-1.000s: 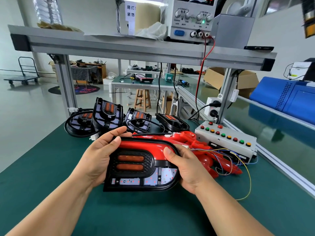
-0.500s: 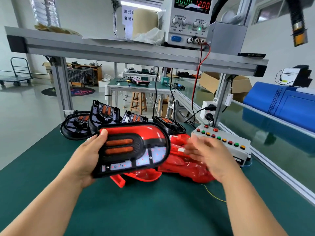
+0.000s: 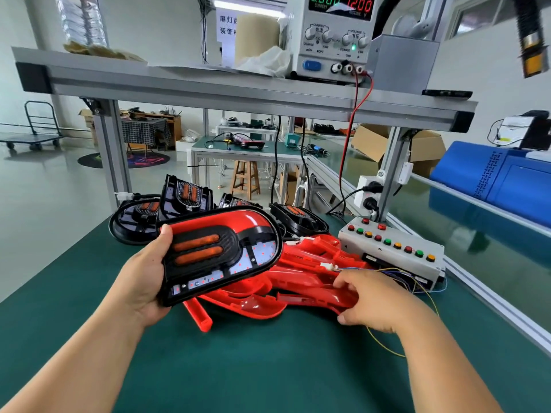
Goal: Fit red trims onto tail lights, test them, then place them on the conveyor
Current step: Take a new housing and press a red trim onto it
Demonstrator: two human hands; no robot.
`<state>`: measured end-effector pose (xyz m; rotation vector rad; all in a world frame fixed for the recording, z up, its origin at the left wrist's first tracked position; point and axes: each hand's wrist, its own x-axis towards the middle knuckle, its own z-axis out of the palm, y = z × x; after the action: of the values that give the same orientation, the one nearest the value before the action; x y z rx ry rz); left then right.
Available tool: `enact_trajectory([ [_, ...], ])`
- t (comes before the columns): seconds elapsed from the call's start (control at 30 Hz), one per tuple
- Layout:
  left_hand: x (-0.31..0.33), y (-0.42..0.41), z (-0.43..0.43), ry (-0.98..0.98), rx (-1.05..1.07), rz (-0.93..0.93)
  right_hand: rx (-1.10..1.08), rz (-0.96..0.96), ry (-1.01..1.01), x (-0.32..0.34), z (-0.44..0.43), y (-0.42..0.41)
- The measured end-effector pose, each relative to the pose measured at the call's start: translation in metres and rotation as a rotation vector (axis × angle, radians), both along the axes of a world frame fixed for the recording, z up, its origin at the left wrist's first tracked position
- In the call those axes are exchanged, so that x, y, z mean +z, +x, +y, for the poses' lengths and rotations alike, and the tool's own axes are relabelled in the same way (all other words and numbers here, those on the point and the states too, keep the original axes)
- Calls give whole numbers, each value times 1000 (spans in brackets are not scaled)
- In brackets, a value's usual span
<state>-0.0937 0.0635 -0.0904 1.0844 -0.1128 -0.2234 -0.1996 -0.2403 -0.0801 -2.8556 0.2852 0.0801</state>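
My left hand (image 3: pixel 143 281) grips the left end of a black tail light (image 3: pixel 220 254) with a red trim fitted on it, held tilted above the green mat. Two orange bars and small red dots show on its face. Below and to its right lies a pile of loose red trims (image 3: pixel 304 281). My right hand (image 3: pixel 378 302) lies on the pile's right end, fingers curled over the top and thumb below. A white connector (image 3: pixel 327 266) on thin coloured wires lies just left of those fingers. Whether the right hand grips a trim or the wires is unclear.
Several untrimmed black tail lights (image 3: pixel 185 195) stand at the back of the mat. A button box (image 3: pixel 393 248) sits at right, wired to the power supply (image 3: pixel 331 37) on the overhead shelf. The green conveyor (image 3: pixel 477 222) runs along the right, beside a blue machine (image 3: pixel 501 180).
My right hand let go of the tail light and moved right and down onto the trim pile by the wires. My left hand lifted the light alone and tilted it.
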Motion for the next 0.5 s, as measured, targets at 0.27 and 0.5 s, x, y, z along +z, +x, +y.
enact_trajectory([
  [0.27, -1, -1, 1, -4, 2, 38, 64, -287, 474, -1, -2, 1],
  [0.5, 1, -1, 4, -11, 27, 64, 3, -597, 1112, -3, 3, 8],
])
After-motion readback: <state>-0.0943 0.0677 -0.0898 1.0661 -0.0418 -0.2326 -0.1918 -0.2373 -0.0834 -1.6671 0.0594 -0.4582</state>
